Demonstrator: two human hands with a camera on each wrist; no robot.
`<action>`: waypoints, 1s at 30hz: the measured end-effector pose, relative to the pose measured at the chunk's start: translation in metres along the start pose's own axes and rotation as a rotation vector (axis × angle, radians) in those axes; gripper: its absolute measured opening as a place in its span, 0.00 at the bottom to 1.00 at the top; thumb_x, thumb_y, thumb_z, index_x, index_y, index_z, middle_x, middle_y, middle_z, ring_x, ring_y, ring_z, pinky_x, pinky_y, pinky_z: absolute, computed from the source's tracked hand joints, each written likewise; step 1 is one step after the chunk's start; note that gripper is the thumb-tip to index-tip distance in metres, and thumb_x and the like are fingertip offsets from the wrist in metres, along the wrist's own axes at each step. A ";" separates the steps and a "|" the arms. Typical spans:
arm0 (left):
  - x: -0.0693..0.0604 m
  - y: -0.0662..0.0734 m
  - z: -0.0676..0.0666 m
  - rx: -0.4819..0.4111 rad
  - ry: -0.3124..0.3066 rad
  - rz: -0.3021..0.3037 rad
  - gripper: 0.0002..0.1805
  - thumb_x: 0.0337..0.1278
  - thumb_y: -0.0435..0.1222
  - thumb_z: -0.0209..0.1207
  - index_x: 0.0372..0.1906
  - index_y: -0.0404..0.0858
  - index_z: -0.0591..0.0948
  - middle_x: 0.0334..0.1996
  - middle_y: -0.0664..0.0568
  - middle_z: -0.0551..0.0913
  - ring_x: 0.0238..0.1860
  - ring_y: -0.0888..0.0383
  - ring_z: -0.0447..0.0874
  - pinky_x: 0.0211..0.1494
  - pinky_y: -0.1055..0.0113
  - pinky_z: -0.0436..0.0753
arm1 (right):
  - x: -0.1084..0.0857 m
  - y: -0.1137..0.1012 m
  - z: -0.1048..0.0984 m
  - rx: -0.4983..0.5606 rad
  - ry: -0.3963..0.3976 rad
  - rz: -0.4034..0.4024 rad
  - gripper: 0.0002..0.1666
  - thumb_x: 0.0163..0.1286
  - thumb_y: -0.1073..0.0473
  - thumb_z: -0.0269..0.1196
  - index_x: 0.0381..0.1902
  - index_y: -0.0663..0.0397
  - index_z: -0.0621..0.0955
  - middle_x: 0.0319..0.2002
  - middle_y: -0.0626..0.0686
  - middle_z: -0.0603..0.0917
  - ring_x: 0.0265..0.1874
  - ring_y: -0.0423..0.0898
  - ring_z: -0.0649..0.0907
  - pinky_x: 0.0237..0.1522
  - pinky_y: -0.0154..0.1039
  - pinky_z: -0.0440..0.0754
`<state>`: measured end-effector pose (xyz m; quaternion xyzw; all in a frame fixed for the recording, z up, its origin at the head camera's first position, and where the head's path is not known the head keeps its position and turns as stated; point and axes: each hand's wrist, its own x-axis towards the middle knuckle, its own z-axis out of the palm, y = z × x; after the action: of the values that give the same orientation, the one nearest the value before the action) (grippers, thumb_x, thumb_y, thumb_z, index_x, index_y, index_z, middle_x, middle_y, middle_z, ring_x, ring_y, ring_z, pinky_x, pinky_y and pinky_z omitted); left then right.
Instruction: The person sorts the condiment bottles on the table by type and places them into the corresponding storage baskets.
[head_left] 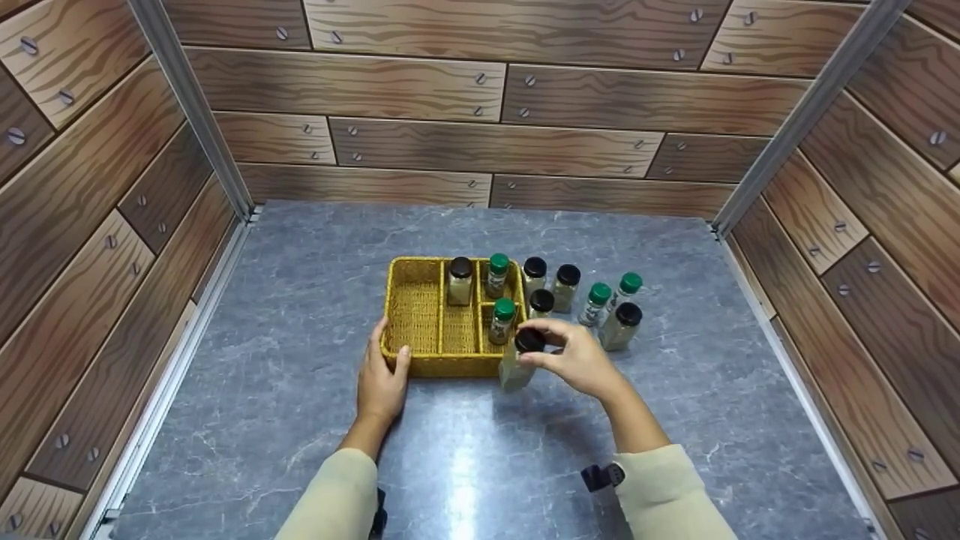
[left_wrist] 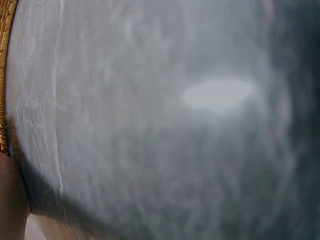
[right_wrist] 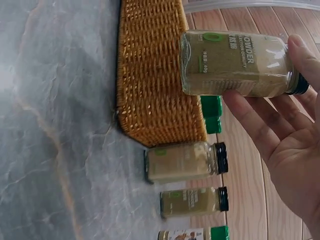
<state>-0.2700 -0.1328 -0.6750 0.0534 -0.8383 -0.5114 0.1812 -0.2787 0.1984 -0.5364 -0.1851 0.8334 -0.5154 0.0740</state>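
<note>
My right hand (head_left: pixel 577 358) pinches a glass spice jar (head_left: pixel 516 371) near its black lid, just off the front right corner of the woven basket (head_left: pixel 442 366). In the right wrist view the jar (right_wrist: pixel 235 65) holds greenish-brown powder and is clear of the table. Gripping the basket's front left corner, my left hand (head_left: pixel 382 384) has its thumb by the front rim and fingers along the side. Inside the basket, a black-lidded jar (head_left: pixel 460 283) stands at the back of the middle compartment. Green-lidded jars (head_left: pixel 496 277) stand one in each small right compartment.
Beside the basket's right wall stand black-lidded jars (head_left: pixel 566 289). Further right are two green-lidded jars (head_left: pixel 594 306) and another black-lidded jar (head_left: pixel 622 327). The grey marbled table (head_left: pixel 262 360) is enclosed by wood-patterned walls (head_left: pixel 420 142) with metal corner posts.
</note>
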 end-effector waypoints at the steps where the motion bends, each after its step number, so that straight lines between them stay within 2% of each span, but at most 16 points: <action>1: 0.000 0.000 0.000 0.001 0.003 0.004 0.37 0.78 0.45 0.61 0.84 0.49 0.63 0.81 0.38 0.71 0.78 0.35 0.73 0.79 0.36 0.74 | 0.003 -0.003 0.002 -0.009 0.004 -0.004 0.30 0.64 0.55 0.80 0.64 0.50 0.87 0.63 0.61 0.88 0.55 0.59 0.91 0.50 0.38 0.93; 7: 0.001 -0.001 0.000 0.003 0.005 0.007 0.36 0.78 0.44 0.61 0.84 0.49 0.63 0.81 0.38 0.71 0.78 0.34 0.73 0.78 0.35 0.74 | 0.023 -0.020 0.014 -0.032 0.027 -0.030 0.32 0.63 0.56 0.80 0.65 0.50 0.86 0.63 0.60 0.88 0.57 0.59 0.90 0.52 0.43 0.93; 11: 0.000 -0.003 0.000 -0.004 0.003 0.009 0.36 0.78 0.43 0.61 0.84 0.48 0.63 0.81 0.39 0.70 0.79 0.34 0.72 0.79 0.35 0.72 | 0.038 -0.030 0.023 -0.012 0.052 -0.014 0.31 0.63 0.57 0.80 0.65 0.45 0.87 0.63 0.62 0.87 0.56 0.60 0.90 0.49 0.47 0.94; 14: -0.001 -0.003 0.000 -0.013 0.003 0.012 0.36 0.78 0.43 0.60 0.84 0.48 0.63 0.82 0.39 0.70 0.79 0.35 0.71 0.81 0.36 0.71 | 0.048 -0.036 0.030 -0.002 0.080 -0.006 0.31 0.64 0.57 0.80 0.65 0.43 0.87 0.63 0.62 0.87 0.56 0.60 0.89 0.52 0.49 0.93; 16: -0.001 -0.003 0.000 -0.015 0.004 0.012 0.36 0.78 0.44 0.60 0.84 0.48 0.63 0.82 0.39 0.70 0.80 0.35 0.71 0.81 0.36 0.71 | 0.056 -0.040 0.034 -0.003 0.098 -0.009 0.30 0.65 0.57 0.80 0.65 0.45 0.87 0.62 0.62 0.88 0.57 0.59 0.89 0.54 0.48 0.93; 22: -0.001 -0.003 0.000 -0.009 0.011 0.004 0.36 0.77 0.44 0.61 0.84 0.48 0.64 0.81 0.39 0.71 0.79 0.35 0.72 0.81 0.36 0.71 | 0.073 -0.051 0.047 0.039 0.105 0.002 0.29 0.67 0.58 0.78 0.66 0.50 0.86 0.61 0.62 0.88 0.55 0.58 0.90 0.49 0.44 0.93; 26: -0.001 -0.002 0.000 -0.004 0.015 0.003 0.36 0.77 0.44 0.61 0.84 0.48 0.64 0.81 0.39 0.72 0.78 0.35 0.73 0.80 0.37 0.73 | 0.084 -0.057 0.056 0.046 0.084 -0.014 0.29 0.66 0.58 0.79 0.65 0.51 0.86 0.60 0.61 0.89 0.58 0.57 0.90 0.56 0.44 0.92; 30: -0.001 -0.001 0.001 0.001 0.017 0.006 0.36 0.77 0.44 0.61 0.84 0.48 0.64 0.80 0.39 0.72 0.78 0.35 0.74 0.80 0.37 0.73 | 0.094 -0.060 0.064 0.018 0.087 -0.035 0.31 0.64 0.58 0.80 0.64 0.53 0.86 0.60 0.60 0.89 0.59 0.57 0.90 0.61 0.48 0.91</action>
<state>-0.2699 -0.1321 -0.6763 0.0552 -0.8371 -0.5101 0.1897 -0.3311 0.0844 -0.5061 -0.1762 0.8280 -0.5315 0.0304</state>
